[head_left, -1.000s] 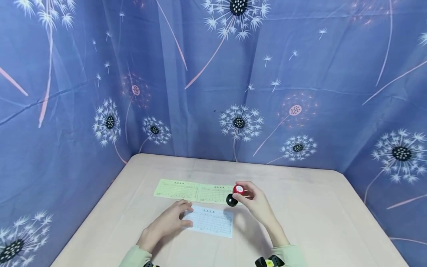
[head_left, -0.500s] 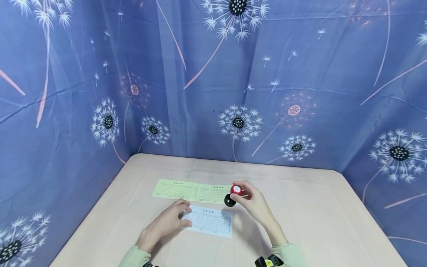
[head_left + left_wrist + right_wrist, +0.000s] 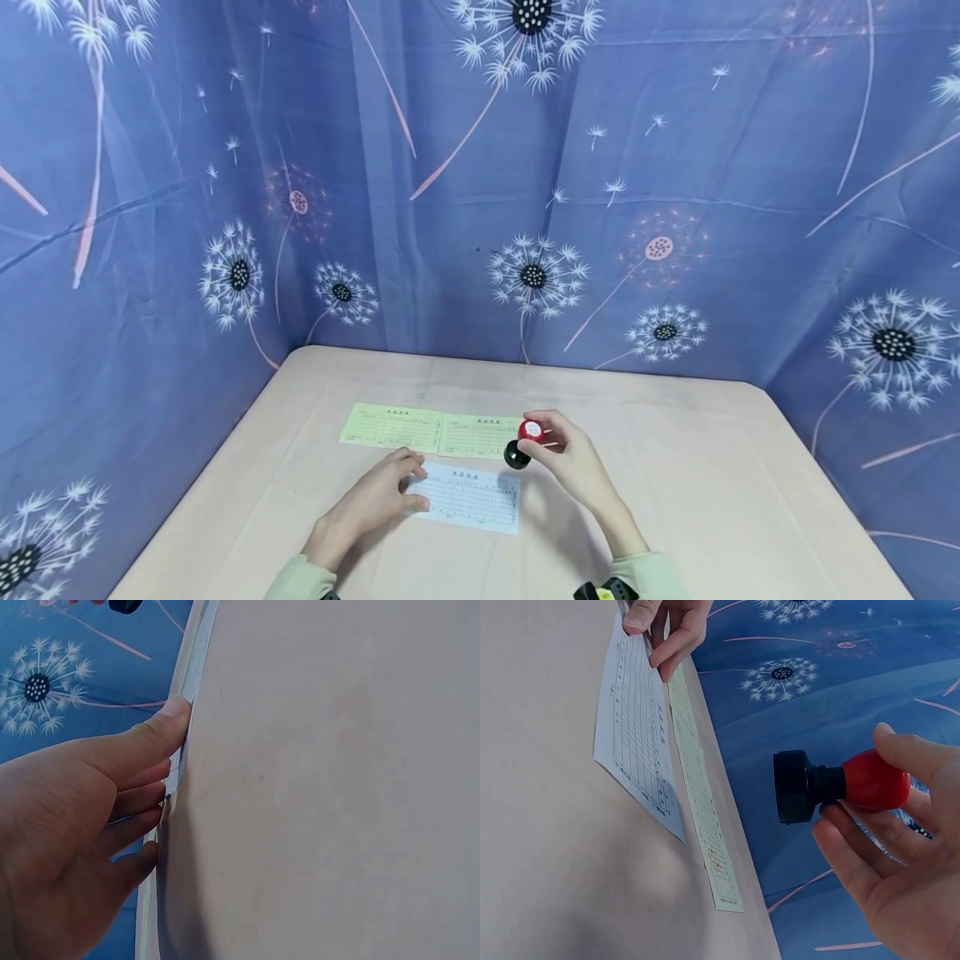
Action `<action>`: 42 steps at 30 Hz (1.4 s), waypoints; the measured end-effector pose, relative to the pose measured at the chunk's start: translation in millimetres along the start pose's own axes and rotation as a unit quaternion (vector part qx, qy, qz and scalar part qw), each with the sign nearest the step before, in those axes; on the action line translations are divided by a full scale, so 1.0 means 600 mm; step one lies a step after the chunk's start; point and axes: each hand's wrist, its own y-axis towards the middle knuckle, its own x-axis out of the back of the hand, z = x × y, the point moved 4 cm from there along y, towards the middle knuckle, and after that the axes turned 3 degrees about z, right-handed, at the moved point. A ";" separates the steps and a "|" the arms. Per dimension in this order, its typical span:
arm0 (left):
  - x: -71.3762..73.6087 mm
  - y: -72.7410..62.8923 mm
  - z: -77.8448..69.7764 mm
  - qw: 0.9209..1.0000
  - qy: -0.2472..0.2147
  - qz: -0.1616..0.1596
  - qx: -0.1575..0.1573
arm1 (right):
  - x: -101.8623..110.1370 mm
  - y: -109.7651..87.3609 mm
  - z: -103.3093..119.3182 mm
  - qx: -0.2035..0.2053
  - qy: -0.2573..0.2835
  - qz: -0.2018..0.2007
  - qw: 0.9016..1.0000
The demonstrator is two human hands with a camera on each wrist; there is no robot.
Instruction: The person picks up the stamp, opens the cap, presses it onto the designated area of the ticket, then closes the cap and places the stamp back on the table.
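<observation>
My right hand [image 3: 573,454] holds a round stamp by its red knob [image 3: 875,780]. The stamp's black base [image 3: 791,786] points down, raised above the table near the right ends of the forms. Thumb and fingertips grip the knob from both sides. A light-blue printed form [image 3: 468,500] lies in front, and my left hand [image 3: 378,496] rests its thumb and fingertips on the left edge. Behind it are two green printed forms, a left one [image 3: 390,427] and a right one [image 3: 476,437], partly overlapped by the stamp. A reddish mark shows on a green form [image 3: 716,859] in the right wrist view.
The forms lie on a pale cloth-covered table [image 3: 712,483]. A blue curtain [image 3: 450,233] with dandelion prints stands behind the table and along its sides. The right hand casts a shadow beside the blue form.
The right hand with the stamp shifts slightly left, then a little lower toward the blue form. The left hand keeps its place on the form. The head view drifts slightly.
</observation>
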 end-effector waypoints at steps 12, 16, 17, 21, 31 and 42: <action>-0.003 -0.003 -0.002 0.999 0.016 0.006 -0.038 | 0.000 -0.002 0.001 -0.003 -0.001 0.000 1.000; -0.006 -0.003 0.002 0.999 0.015 0.013 -0.030 | -0.002 -0.003 0.000 -0.004 -0.002 0.000 1.000; -0.007 -0.003 0.003 0.999 0.015 0.015 -0.029 | -0.003 -0.003 0.001 -0.004 -0.003 -0.001 1.000; -0.007 -0.002 0.006 0.999 0.019 0.015 -0.022 | -0.004 -0.003 0.003 -0.006 -0.003 -0.003 1.000; -0.006 -0.005 0.004 1.000 0.018 0.020 -0.007 | -0.010 -0.001 0.001 0.000 0.004 0.003 1.000; -0.005 0.001 0.000 0.999 0.030 0.024 -0.010 | -0.020 -0.008 0.007 -0.006 0.004 0.011 1.000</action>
